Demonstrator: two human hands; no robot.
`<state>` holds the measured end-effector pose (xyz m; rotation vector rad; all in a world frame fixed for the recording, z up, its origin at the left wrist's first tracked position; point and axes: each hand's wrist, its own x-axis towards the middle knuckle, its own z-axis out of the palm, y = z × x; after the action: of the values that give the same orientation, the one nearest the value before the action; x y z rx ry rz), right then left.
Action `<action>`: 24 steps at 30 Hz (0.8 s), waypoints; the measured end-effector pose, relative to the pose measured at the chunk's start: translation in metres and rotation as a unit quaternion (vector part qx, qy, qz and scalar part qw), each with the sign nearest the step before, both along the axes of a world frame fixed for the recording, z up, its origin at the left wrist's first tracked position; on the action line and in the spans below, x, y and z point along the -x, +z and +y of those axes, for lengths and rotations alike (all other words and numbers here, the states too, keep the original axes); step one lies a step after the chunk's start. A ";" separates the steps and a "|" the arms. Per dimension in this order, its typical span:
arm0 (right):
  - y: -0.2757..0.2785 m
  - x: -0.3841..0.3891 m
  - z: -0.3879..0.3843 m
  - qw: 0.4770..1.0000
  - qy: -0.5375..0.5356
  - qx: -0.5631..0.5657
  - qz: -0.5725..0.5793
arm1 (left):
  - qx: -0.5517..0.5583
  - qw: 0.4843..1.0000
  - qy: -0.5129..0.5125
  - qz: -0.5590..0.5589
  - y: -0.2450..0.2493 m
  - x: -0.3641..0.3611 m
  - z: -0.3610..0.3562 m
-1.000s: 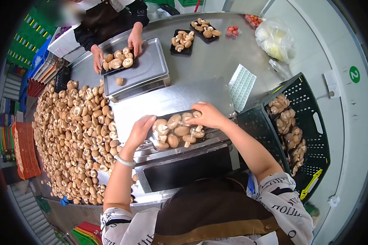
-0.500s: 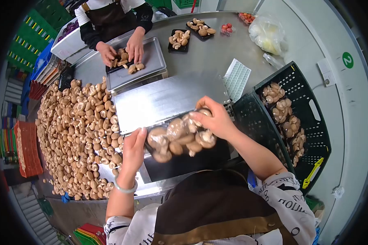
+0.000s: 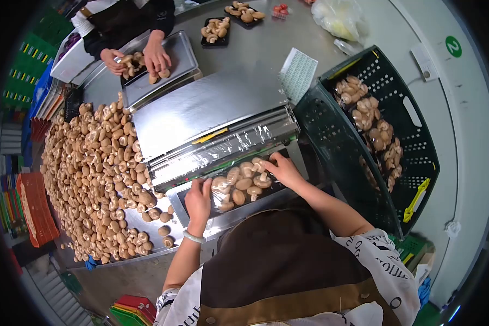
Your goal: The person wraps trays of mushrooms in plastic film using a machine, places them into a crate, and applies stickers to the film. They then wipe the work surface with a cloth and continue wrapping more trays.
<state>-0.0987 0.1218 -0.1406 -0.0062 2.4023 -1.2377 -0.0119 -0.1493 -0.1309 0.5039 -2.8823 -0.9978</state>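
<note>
A film-wrapped tray of mushrooms (image 3: 243,183) lies low on the front plate of the wrapping machine (image 3: 201,126), close to my body. My left hand (image 3: 199,202) holds its left end, the thumb and fingers on the edge. At the right end, my right hand (image 3: 281,170) grips the tray with fingertips on the film near the upper mushrooms. A roll of clear film (image 3: 223,146) stretches across the machine just beyond the tray. The tray's underside is hidden.
Loose mushrooms (image 3: 92,179) are heaped on the left. A dark green crate (image 3: 413,136) with wrapped mushrooms stands right. Across the table, a co-worker's hands (image 3: 156,54) handle mushrooms over a grey tray (image 3: 183,54). Two black trays of mushrooms (image 3: 215,31) (image 3: 244,13) sit at the back.
Both my hands have lowered the mushroom tray from above the machine onto its front plate. The film roll and yellow-marked bar are now uncovered. The camera view has shifted.
</note>
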 end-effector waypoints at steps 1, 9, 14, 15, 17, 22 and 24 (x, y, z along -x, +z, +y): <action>0.006 -0.002 0.002 0.998 -0.013 0.014 -0.068 | -0.074 0.997 0.037 -0.003 0.003 -0.007 -0.001; 0.025 -0.029 0.025 0.914 -0.201 0.348 -0.063 | -0.269 0.949 0.126 0.103 -0.011 -0.032 -0.006; 0.056 -0.078 0.091 0.949 -0.234 0.205 0.051 | -0.062 0.994 -0.008 0.089 0.009 -0.018 0.004; 0.040 -0.087 0.096 0.950 -0.256 0.169 0.064 | -0.076 0.997 -0.002 0.034 -0.001 -0.015 0.012; -0.005 -0.103 0.106 0.946 -0.296 0.096 0.087 | 0.039 0.995 -0.082 0.044 -0.018 -0.002 0.029; -0.102 -0.113 0.069 0.910 -0.374 -0.137 0.110 | 0.117 0.941 -0.281 0.145 -0.037 0.050 0.079; -0.081 -0.111 0.053 0.903 -0.418 0.047 0.092 | 0.119 0.934 -0.311 0.132 -0.029 0.061 0.094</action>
<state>0.0125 0.1749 -0.2214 1.0171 2.5765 -1.7599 -0.0730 -0.0556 -0.1594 -0.5542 -2.8835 -0.6636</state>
